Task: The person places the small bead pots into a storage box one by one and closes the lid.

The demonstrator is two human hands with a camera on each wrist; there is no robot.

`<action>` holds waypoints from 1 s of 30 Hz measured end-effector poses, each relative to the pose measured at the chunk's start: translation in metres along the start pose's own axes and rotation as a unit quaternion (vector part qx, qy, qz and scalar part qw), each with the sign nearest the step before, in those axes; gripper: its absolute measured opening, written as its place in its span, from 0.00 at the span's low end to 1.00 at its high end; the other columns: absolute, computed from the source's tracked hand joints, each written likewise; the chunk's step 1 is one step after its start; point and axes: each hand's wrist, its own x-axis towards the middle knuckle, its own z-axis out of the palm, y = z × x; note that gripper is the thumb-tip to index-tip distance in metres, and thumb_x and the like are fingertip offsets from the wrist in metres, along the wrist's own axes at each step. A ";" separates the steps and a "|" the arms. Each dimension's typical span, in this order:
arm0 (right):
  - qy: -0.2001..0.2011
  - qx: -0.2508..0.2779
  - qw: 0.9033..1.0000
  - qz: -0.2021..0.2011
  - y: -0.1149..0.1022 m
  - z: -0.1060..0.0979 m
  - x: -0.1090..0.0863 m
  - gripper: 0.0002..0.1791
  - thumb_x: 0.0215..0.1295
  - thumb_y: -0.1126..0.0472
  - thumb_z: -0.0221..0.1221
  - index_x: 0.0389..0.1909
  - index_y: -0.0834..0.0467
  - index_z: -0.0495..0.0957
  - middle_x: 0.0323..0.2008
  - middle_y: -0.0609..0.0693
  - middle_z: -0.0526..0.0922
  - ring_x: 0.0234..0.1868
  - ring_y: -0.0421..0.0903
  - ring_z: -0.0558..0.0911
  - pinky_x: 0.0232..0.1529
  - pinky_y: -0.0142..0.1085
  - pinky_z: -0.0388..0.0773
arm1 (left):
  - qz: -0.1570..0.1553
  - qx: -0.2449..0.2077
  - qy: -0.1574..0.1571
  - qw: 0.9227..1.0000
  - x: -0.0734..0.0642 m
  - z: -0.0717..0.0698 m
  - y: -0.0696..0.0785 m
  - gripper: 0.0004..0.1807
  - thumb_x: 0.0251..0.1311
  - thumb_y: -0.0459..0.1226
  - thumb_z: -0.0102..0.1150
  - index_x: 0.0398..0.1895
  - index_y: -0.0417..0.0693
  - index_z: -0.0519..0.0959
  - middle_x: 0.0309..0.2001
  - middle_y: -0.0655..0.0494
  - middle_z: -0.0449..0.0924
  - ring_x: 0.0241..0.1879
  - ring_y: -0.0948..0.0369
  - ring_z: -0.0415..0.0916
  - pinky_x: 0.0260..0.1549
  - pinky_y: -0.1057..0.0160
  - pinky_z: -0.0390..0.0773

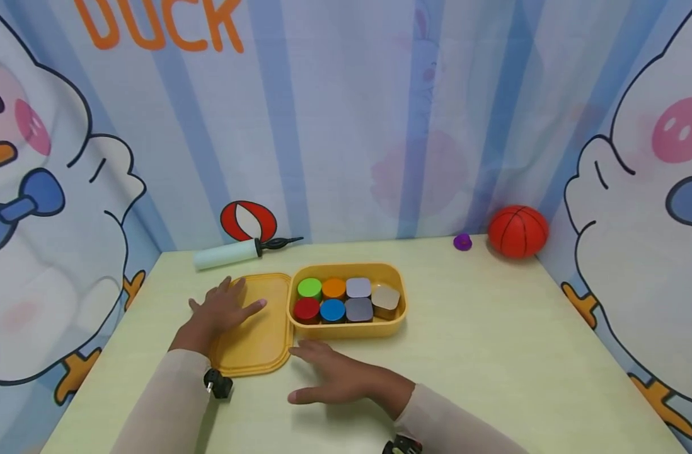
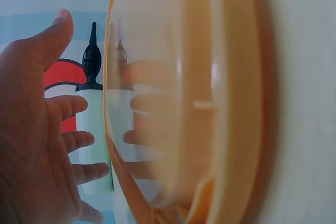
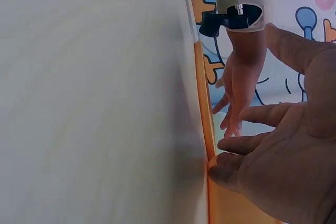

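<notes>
Over a flat yellow lid (image 1: 252, 350) my left hand (image 1: 221, 309) is spread with straight fingers. In the left wrist view a gap separates that hand from the lid's glossy face (image 2: 157, 77), which mirrors its fingers. My right hand (image 1: 346, 377) hovers above the table by the lid's near right corner, fingers loosely extended and holding nothing. Touching or nearly touching the lid's right side is a yellow box (image 1: 346, 331). Inside it sit a green piece (image 1: 309, 288), an orange piece (image 1: 333, 289), a red piece (image 1: 307, 309), a blue piece (image 1: 332, 310), grey pieces (image 1: 359, 309) and a beige piece (image 1: 386, 297).
A pale green hand pump (image 1: 227, 254) with a black nozzle lies behind the lid. At the back right are a small purple object (image 1: 462, 242) and a red ball (image 1: 518, 231). A printed curtain (image 1: 346, 126) encloses the table's (image 1: 493, 366) back and sides.
</notes>
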 end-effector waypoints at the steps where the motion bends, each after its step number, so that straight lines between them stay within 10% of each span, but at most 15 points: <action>1: -0.002 0.000 1.000 0.001 0.000 0.001 0.002 0.47 0.75 0.37 0.66 0.88 0.46 0.59 0.90 0.52 0.53 0.90 0.54 0.53 0.87 0.58 0.57 | 0.001 0.001 -0.001 1.000 0.000 0.000 0.000 0.60 0.72 0.77 0.41 0.89 0.42 0.52 0.86 0.26 0.45 0.82 0.21 0.47 0.70 0.08 0.40; 18: 0.003 0.006 1.000 0.030 -0.010 0.014 0.011 0.47 0.75 0.40 0.67 0.88 0.48 0.59 0.91 0.53 0.50 0.92 0.57 0.45 0.87 0.63 0.46 | -0.009 -0.061 0.007 0.998 0.008 0.018 -0.013 0.61 0.71 0.75 0.47 0.90 0.43 0.47 0.87 0.26 0.38 0.84 0.22 0.36 0.70 0.08 0.31; 30: -0.008 -0.105 0.994 0.010 -0.003 0.024 0.019 0.50 0.77 0.37 0.63 0.89 0.52 0.54 0.91 0.53 0.43 0.92 0.58 0.40 0.86 0.63 0.48 | -0.004 -0.062 0.022 0.998 0.009 0.025 -0.019 0.60 0.70 0.72 0.56 0.89 0.40 0.52 0.85 0.25 0.47 0.82 0.22 0.41 0.69 0.07 0.33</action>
